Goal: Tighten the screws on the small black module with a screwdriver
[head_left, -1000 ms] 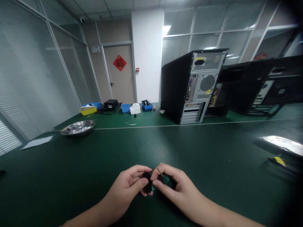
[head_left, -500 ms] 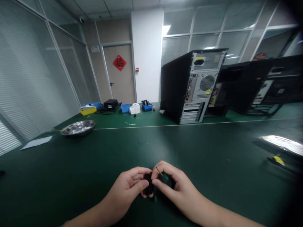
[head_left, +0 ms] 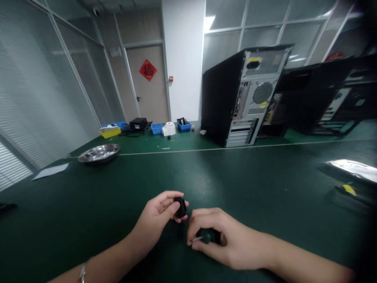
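Observation:
Between the thumb and fingers of my left hand point(head_left: 160, 210) is a small black blocky part point(head_left: 180, 207), its exact kind not clear. My right hand point(head_left: 219, 236), lower and to the right, is curled around a screwdriver point(head_left: 207, 236) with a dark green handle. The thin metal shaft points left and its end lies by my thumb and index finger. Part of the handle is hidden in the palm. The two hands are apart, with a small gap between the black part and the right fingers.
A metal bowl point(head_left: 99, 153) and a paper sheet point(head_left: 50, 171) lie on the green table point(head_left: 147, 177) at left. Blue bins point(head_left: 183, 125), a yellow tray point(head_left: 110, 133) and a black box point(head_left: 138, 124) stand behind. Computer cases point(head_left: 224, 98) occupy the back right; a shiny tray point(head_left: 353, 169) sits right.
My hands have separated: the left rose slightly with the black part, while the right dropped a little. The screwdriver's shaft has swung from pointing up-left to nearly level. The view has tilted down slightly.

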### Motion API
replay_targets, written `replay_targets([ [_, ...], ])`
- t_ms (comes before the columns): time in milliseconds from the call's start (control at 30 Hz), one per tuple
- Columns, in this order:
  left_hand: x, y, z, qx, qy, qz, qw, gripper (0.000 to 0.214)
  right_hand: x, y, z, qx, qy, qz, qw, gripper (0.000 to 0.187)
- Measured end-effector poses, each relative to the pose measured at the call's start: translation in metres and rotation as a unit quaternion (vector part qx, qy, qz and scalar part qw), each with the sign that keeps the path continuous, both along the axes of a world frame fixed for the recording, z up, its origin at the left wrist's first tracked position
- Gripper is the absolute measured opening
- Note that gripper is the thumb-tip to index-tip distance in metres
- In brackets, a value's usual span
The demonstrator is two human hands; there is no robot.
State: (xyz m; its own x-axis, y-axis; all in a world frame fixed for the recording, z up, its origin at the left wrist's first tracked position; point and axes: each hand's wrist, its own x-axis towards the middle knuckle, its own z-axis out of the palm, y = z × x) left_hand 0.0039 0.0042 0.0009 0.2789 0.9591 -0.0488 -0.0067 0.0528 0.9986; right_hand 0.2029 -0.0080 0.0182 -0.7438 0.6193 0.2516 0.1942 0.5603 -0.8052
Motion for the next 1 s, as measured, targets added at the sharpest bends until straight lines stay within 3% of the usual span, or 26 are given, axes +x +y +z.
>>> replay_targets([
  [200,0.0,-0.002,0.0,-0.008,0.001,-0.013,1.0,0.03,0.004,-0.002,0.009,-0.017,-0.081,0.13,0.988,0.02],
  [467,-0.001,0.0,-0.003,-0.011,-0.01,-0.037,0.999,0.03,0.003,-0.003,0.011,0.043,-0.136,0.174,0.974,0.021],
  [600,-0.002,0.0,-0.003,-0.012,-0.012,-0.047,0.999,0.028,0.002,-0.005,0.012,0.035,-0.151,0.168,0.974,0.018],
  [833,-0.002,0.0,-0.003,-0.012,-0.025,-0.046,0.999,0.026,0.0,-0.004,0.001,0.016,-0.101,0.073,0.992,0.051],
  [1000,-0.002,0.001,-0.005,-0.003,-0.045,-0.032,0.998,0.025,-0.002,-0.004,-0.001,0.021,-0.099,0.007,0.995,0.036],
])
